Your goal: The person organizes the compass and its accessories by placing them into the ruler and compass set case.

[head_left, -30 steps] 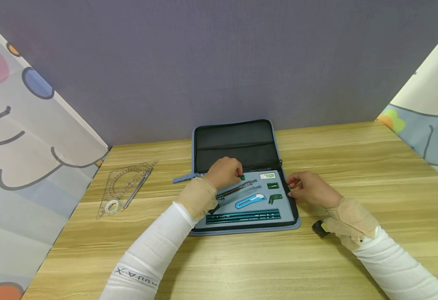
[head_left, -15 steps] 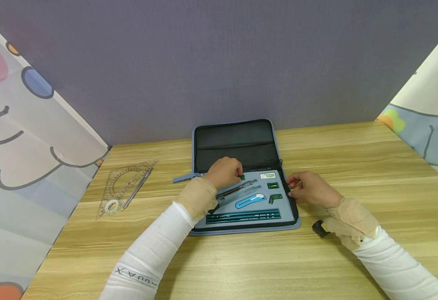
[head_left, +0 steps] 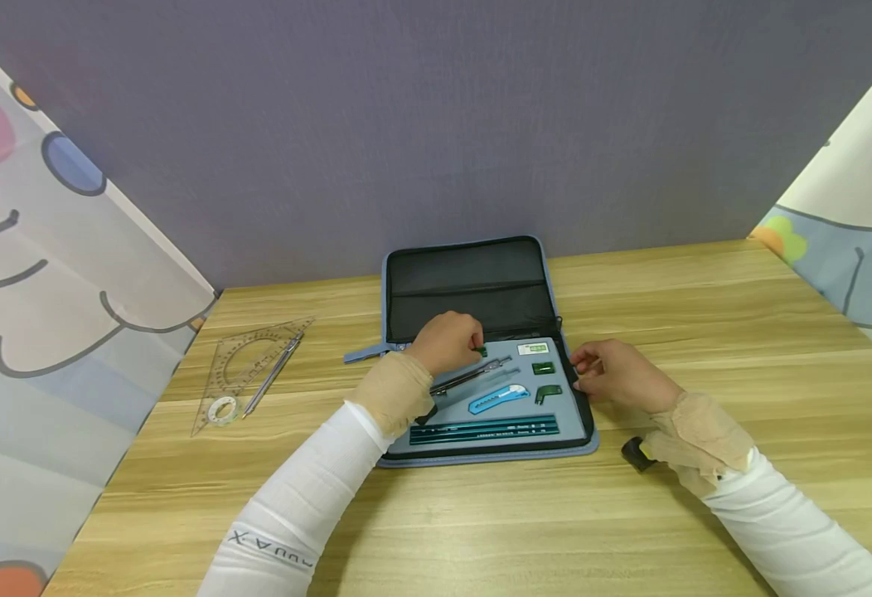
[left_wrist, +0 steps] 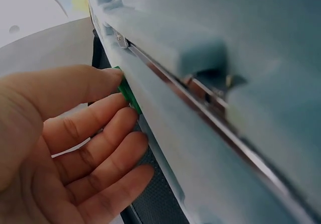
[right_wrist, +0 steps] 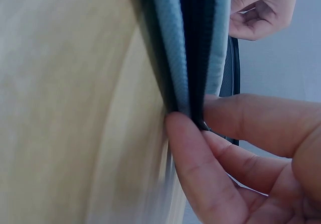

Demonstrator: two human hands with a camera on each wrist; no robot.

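A blue zip case lies unfolded on the table, its lid leaning back. Set in its grey foam tray are a metal compass, a blue utility knife, dark green pencils, a white-and-green eraser, a small green block and a curved green piece. At the tray's back edge my left hand pinches a small green piece between thumb and index finger; its kind is mostly hidden. My right hand pinches the case's right edge, clearest in the right wrist view.
On the left of the table lie a clear set square, a slim silver pen-like tool and a white tape roll. A grey partition stands behind the case.
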